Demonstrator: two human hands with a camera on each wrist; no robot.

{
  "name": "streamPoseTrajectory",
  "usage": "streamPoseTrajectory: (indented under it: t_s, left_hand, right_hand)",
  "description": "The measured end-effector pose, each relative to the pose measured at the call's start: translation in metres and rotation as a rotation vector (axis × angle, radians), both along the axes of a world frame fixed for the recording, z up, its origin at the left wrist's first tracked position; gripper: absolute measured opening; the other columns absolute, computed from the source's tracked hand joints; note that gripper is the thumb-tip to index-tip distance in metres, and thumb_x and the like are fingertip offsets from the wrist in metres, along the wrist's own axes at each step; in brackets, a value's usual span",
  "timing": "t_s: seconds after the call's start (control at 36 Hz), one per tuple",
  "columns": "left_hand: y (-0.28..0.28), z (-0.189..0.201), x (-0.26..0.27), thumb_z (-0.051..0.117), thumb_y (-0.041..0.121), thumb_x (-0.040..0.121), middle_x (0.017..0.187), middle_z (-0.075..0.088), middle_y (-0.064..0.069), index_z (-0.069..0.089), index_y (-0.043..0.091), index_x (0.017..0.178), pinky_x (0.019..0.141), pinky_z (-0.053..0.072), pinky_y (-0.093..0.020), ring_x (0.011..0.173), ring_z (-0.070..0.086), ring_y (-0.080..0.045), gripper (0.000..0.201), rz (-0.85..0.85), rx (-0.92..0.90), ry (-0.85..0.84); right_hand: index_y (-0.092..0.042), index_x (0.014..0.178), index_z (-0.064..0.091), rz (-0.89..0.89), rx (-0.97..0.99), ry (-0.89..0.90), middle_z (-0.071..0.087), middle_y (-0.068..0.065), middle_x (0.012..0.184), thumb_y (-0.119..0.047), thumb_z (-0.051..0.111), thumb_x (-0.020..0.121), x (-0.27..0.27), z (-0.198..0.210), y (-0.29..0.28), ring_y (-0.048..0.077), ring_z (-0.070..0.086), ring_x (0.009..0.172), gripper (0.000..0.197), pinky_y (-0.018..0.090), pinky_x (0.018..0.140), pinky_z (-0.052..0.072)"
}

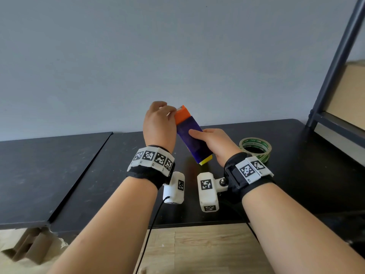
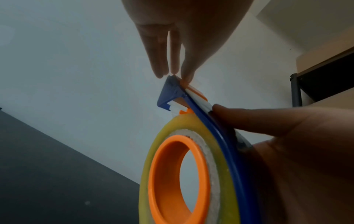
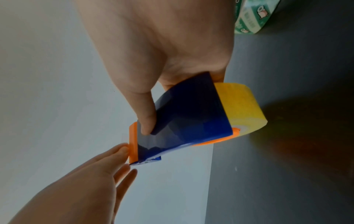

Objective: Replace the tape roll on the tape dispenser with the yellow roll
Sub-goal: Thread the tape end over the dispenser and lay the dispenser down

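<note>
The tape dispenser [image 1: 190, 140], blue with an orange front end, is held tilted above the black table [image 1: 296, 175]. My right hand [image 1: 199, 135] grips its body, thumb [image 3: 147, 118] lying on the blue face. The yellow roll [image 3: 241, 106] sits inside the dispenser on the orange hub [image 2: 155, 181]; only its lower corner [image 1: 206, 161] shows in the head view. My left hand [image 1: 173, 109] pinches the dispenser's orange front end, its fingertips [image 2: 160, 74] meeting at the blue cutter tip [image 2: 170, 91]. In the right wrist view the left hand [image 3: 128, 159] touches that same end.
A roll of clear tape with green print [image 1: 255, 148] lies flat on the table right of my right wrist, its edge [image 3: 249, 19] also in the right wrist view. A dark metal shelf frame [image 1: 331, 76] stands at the right. A grey wall is behind.
</note>
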State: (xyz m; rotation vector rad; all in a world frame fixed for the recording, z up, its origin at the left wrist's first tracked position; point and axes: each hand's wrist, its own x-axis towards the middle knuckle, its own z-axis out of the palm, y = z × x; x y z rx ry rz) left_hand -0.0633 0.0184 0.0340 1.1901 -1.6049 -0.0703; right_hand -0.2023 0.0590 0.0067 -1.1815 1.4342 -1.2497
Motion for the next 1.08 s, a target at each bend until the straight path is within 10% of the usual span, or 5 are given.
streamPoseTrajectory:
  t_s: [0.81, 1.08]
  left_hand:
    - [-0.005, -0.016, 0.003, 0.058, 0.015, 0.093, 0.1, 0.07, -0.003, 0.077, 0.009, 0.101, 0.082, 0.044, -0.023, 0.098, 0.061, -0.022, 0.021, -0.072, -0.075, -0.033]
    - [0.001, -0.019, 0.002, 0.056, 0.003, 0.087, 0.104, 0.071, -0.011, 0.071, 0.009, 0.117, 0.083, 0.052, -0.034, 0.101, 0.063, -0.031, 0.034, -0.095, -0.197, -0.305]
  right_hand:
    - [0.006, 0.106, 0.068, -0.049, 0.014, -0.075, 0.071, 0.018, 0.095, -0.031, 0.068, 0.087, 0.002, 0.001, 0.0, 0.026, 0.064, 0.078, 0.041, 0.031, 0.068, 0.048]
    - [0.004, 0.102, 0.069, -0.114, 0.026, -0.057, 0.073, 0.019, 0.099, -0.036, 0.07, 0.084, 0.005, 0.003, -0.004, 0.028, 0.066, 0.085, 0.044, 0.035, 0.078, 0.049]
